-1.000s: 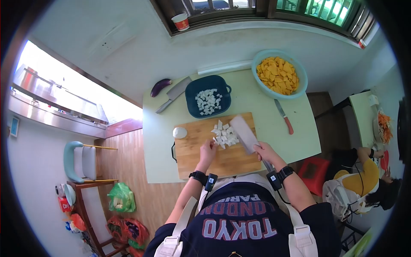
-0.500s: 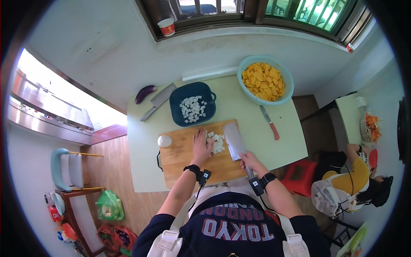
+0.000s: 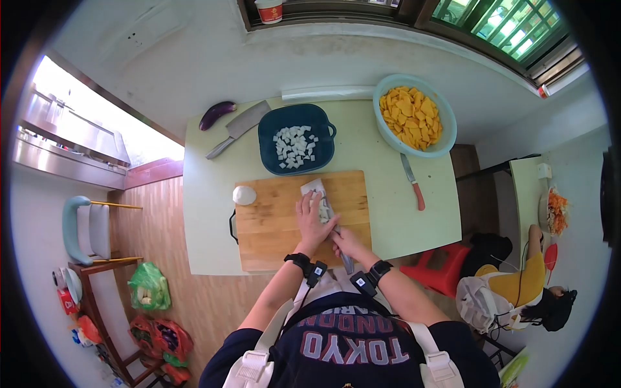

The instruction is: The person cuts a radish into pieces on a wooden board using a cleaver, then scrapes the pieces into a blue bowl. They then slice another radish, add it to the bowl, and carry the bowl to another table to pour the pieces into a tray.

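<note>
My right hand [image 3: 347, 242] grips the handle of a cleaver [image 3: 312, 186], whose blade lies low across the wooden cutting board [image 3: 272, 226]. My left hand [image 3: 313, 223] is open, fingers stretched forward over the blade and the white vegetable cubes [image 3: 324, 212], hiding part of both. A round white vegetable piece [image 3: 244, 195] rests at the board's upper left corner. Just beyond the board, a dark blue basin [image 3: 265, 155] with a side handle contains more white cubes.
On the table, a second cleaver [image 3: 242, 123] and an eggplant [image 3: 217, 115] lie left of the basin. A pale blue bowl [image 3: 383, 132] of orange slices is at the back right, near a red-handled knife [image 3: 414, 184]. Another person [image 3: 517, 278] sits at the right by a red stool [image 3: 435, 268].
The cleaver has swung left from the board's right side to the cubes, brought by my right hand. My left hand now overlaps the blade. The whole view has shifted slightly.
</note>
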Demonstrator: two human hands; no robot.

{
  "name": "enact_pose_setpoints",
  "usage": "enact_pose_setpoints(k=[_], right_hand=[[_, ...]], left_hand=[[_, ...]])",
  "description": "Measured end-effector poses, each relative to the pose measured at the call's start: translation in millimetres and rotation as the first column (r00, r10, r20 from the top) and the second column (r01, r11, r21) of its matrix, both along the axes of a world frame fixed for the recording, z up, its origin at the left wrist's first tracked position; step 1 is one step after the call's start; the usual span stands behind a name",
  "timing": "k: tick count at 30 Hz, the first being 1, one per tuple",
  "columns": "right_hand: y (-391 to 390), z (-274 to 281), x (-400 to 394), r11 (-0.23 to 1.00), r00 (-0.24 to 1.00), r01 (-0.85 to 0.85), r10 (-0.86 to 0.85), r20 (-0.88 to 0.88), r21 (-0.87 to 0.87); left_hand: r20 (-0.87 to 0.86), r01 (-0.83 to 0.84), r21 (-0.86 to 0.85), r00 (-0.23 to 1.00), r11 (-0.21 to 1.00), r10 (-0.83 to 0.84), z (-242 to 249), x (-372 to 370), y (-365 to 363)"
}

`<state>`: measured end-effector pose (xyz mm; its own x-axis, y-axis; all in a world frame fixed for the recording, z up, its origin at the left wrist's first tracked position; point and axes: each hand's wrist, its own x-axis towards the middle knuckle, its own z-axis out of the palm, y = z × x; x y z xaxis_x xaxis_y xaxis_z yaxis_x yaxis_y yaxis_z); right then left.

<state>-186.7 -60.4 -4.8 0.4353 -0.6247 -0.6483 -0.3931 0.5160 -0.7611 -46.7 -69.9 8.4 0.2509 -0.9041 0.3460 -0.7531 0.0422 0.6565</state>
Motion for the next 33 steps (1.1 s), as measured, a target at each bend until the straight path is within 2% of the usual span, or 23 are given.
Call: enact_pose_setpoints(k=[1, 2, 6, 8, 14, 18, 21, 23, 24, 25, 27, 28, 29, 31, 33], right_hand=[[2.3, 2.1, 4.0, 0.999, 0.999, -0.007, 0.005, 0.036, 0.045], [4.8, 1.6, 6.3, 1.0, 0.999, -0.002, 0.002, 0.049, 0.014], [11.2, 22.2, 13.3, 0.999, 0.996, 0.041, -0.043, 0.082, 0.018], [11.9, 34.5, 12.1, 0.998, 0.992, 0.05, -0.053, 0.114, 0.033], [-12.0, 87.7, 22.1, 0.99, 0.99, 0.056, -0.037, 0.139, -0.132], [-65.5, 123.0, 49.8, 0.984, 0.986, 0.053, -0.024, 0.168, -0.169], [-105.2, 144.3, 69.1, 0.985, 0.969, 0.107, -0.072, 0.238, -0.138], [-127.4, 150.7, 77.0, 0.975, 0.96, 0.204, -0.18, 0.214, -0.094], [-135.9, 150.3, 76.5, 0.976, 0.962, 0.194, -0.17, 0.212, -0.098], [-142.2, 150.9, 75.3, 0.974, 0.962, 0.198, -0.171, 0.213, -0.113], [-149.4, 147.6, 70.1, 0.986, 0.988, 0.136, -0.128, 0.087, -0.094], [-151.8, 137.1, 67.3, 0.982, 0.989, 0.131, -0.12, 0.087, -0.139], [-151.9, 137.8, 66.3, 0.98, 0.989, 0.135, -0.124, 0.083, -0.147], [-147.1, 139.7, 66.2, 0.973, 0.97, 0.218, -0.207, 0.126, -0.081], [-145.4, 134.5, 65.4, 0.975, 0.977, 0.192, -0.178, 0.117, -0.112]], left_hand=[[-0.065, -0.064, -0.012, 0.996, 0.998, 0.063, -4.4, -4.8, 0.0], [-0.144, -0.124, -0.025, 0.982, 0.992, 0.119, -8.5, -8.0, -2.2], [-0.209, -0.148, -0.002, 0.967, 0.989, 0.144, -6.0, -5.5, -0.3], [-0.252, -0.152, -0.057, 0.958, 0.987, 0.133, 0.2, -5.9, -0.4], [-0.379, -0.219, -0.117, 0.911, 0.969, 0.16, 51.7, -0.7, -29.3], [-0.381, -0.227, -0.138, 0.911, 0.964, 0.16, 74.4, 29.4, -83.3], [-0.297, -0.179, -0.174, 0.947, 0.968, 0.121, 62.0, 62.8, -143.8], [-0.292, -0.194, -0.07, 0.942, 0.978, 0.166, 51.1, 82.9, -178.9], [-0.217, -0.197, 0.143, 0.95, 0.97, 0.225, 69.4, 87.6, -176.8], [-0.222, -0.193, 0.128, 0.95, 0.973, 0.218, 70.2, 90.6, -178.3], [0.003, -0.236, 0.178, 0.971, 0.955, 0.239, 66.2, 93.9, -177.7], [-0.09, -0.058, 0.007, 0.994, 0.998, 0.059, 36.4, 104.3, -190.9], [-0.179, 0.041, -0.117, 0.982, 0.992, -0.061, 23.4, 99.9, -193.5], [-0.105, 0.247, -0.257, 0.954, 0.934, -0.282, 41.8, 78.1, -175.8], [-0.047, 0.3, -0.187, 0.948, 0.935, -0.314, 52.9, 59.9, -164.4]])
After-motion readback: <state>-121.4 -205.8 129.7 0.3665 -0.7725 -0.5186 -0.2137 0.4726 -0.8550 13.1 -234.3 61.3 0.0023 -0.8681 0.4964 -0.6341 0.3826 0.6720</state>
